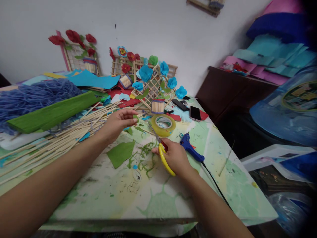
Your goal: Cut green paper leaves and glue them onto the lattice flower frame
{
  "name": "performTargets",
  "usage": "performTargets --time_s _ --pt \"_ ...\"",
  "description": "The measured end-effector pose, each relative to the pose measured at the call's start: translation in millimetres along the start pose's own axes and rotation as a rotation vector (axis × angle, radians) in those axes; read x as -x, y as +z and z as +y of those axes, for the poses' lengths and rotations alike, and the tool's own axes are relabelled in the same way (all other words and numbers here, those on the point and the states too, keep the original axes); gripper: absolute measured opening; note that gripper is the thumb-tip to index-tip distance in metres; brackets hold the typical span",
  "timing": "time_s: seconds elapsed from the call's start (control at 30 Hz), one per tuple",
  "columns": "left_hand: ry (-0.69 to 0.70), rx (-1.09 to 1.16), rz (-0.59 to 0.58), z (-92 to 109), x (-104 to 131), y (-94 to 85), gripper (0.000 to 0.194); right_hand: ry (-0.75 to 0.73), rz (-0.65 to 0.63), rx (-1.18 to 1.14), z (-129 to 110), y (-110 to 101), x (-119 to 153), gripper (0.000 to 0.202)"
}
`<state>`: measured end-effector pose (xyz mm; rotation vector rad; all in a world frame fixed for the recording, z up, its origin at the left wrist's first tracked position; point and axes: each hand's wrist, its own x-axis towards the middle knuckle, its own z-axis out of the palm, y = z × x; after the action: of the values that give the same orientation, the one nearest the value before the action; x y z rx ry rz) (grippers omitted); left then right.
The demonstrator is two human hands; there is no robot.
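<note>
My left hand (123, 120) pinches a small piece of green paper (135, 117) between thumb and fingers, above the middle of the table. A pair of scissors with yellow handles (165, 162) is in my right hand (177, 157), its blades pointing up and left toward the left hand. Beneath and between the hands lie green paper scraps (145, 152). A larger green paper piece (121, 154) rests flat to their left. Just beyond the scissors is a roll of clear yellowish tape (156, 125).
A blue glue gun (191, 148) with a black cord lies at right, near a phone (195, 113). Thin wooden sticks (61, 142), blue-violet yarn (42, 99) and folded green paper (54, 112) spread leftward. Stick lattices with blue paper flowers (146, 73) stand against the wall.
</note>
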<state>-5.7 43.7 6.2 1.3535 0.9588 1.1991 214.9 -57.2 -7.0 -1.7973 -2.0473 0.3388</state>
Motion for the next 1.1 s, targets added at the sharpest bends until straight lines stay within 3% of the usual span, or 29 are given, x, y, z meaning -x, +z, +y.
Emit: performTargets --time_s 0.2,0.33,0.8,1.1 --pt "-0.216 -0.106 0.147 -17 -23 -32.2 0.027 0.039 -0.019 0.089 -4 -1 1 0.044" --pt "-0.262 -0.127 0.194 -24 -28 -39.4 0.021 0.054 -0.026 0.163 -4 0 1 0.048" --pt "-0.308 -0.172 0.030 -15 -25 -49.2 0.028 0.069 -0.053 0.241 0 7 -1 0.048" --pt "-0.342 -0.141 -0.041 -14 -25 -56.3 0.035 0.061 -0.047 0.250 0 8 -1 0.039"
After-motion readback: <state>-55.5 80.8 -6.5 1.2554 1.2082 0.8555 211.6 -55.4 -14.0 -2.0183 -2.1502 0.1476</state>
